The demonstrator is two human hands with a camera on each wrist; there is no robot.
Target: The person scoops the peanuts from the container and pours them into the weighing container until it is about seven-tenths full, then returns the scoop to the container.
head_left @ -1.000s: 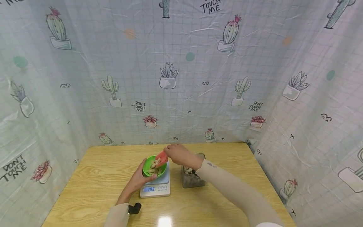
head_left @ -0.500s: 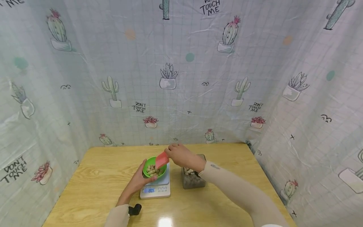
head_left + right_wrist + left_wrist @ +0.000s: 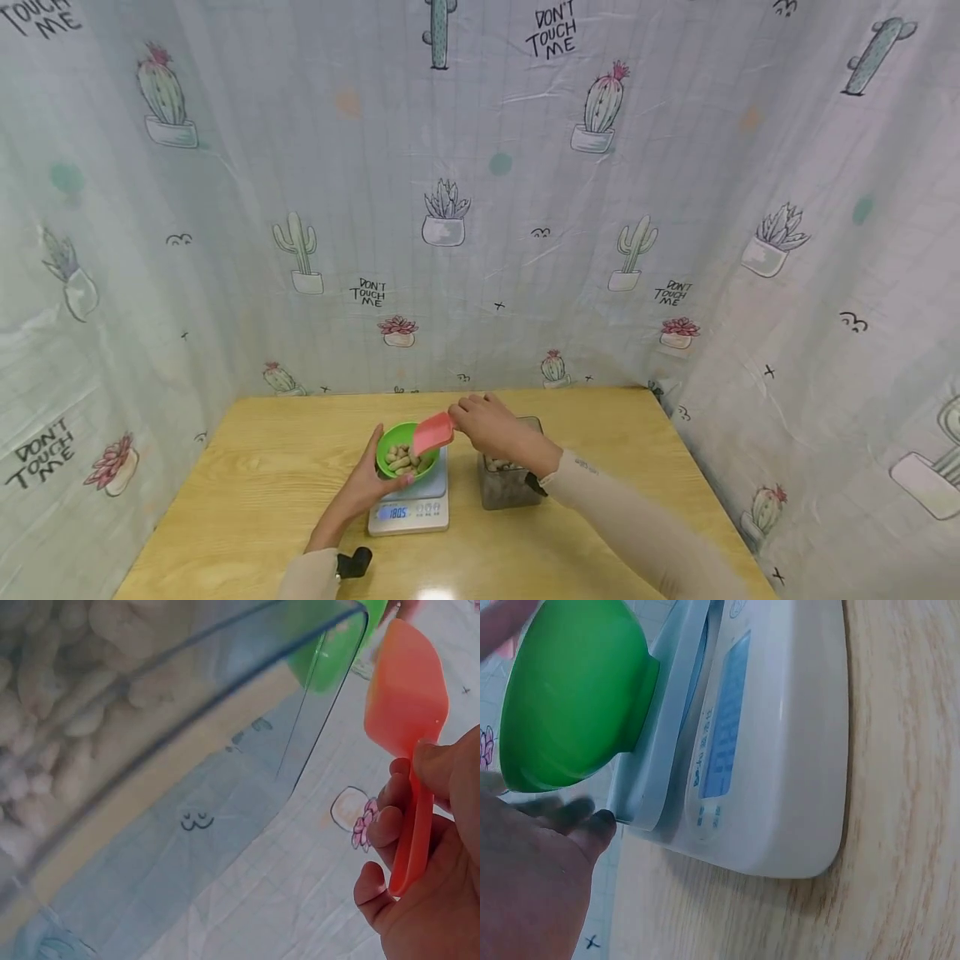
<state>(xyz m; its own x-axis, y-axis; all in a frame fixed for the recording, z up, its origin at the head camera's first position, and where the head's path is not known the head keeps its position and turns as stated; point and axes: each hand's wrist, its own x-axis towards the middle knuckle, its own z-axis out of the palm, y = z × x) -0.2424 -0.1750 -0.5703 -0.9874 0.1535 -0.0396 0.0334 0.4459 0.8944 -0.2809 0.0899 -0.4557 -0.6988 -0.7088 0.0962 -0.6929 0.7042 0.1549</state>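
Note:
A light-green bowl (image 3: 399,432) with peanuts (image 3: 401,461) in it sits on a white kitchen scale (image 3: 427,518), whose lit display reads 180.5. Curved around the bowl's left side, with the thumb by its near rim, is my left hand (image 3: 363,483). My right hand (image 3: 491,427) grips the handle of a red plastic scoop (image 3: 433,433), its tip tilted down over the bowl's right edge. Up close in the right wrist view, thumb and fingers wrap the scoop's (image 3: 407,686) handle. The left wrist view shows the bowl's outer wall (image 3: 577,697) above the scale's platform.
Right of the scale stands a clear, greyish container (image 3: 510,492) holding more peanuts (image 3: 60,697), partly under my right forearm. All of it rests on a wooden table (image 3: 277,467). A cactus-print curtain (image 3: 480,267) hangs behind and at both sides.
Peanuts have slid out of the scoop into the bowl, and the display has risen from 146.8 to 180.5. The right hand has drawn the scoop slightly right. The left hand stays at the bowl.

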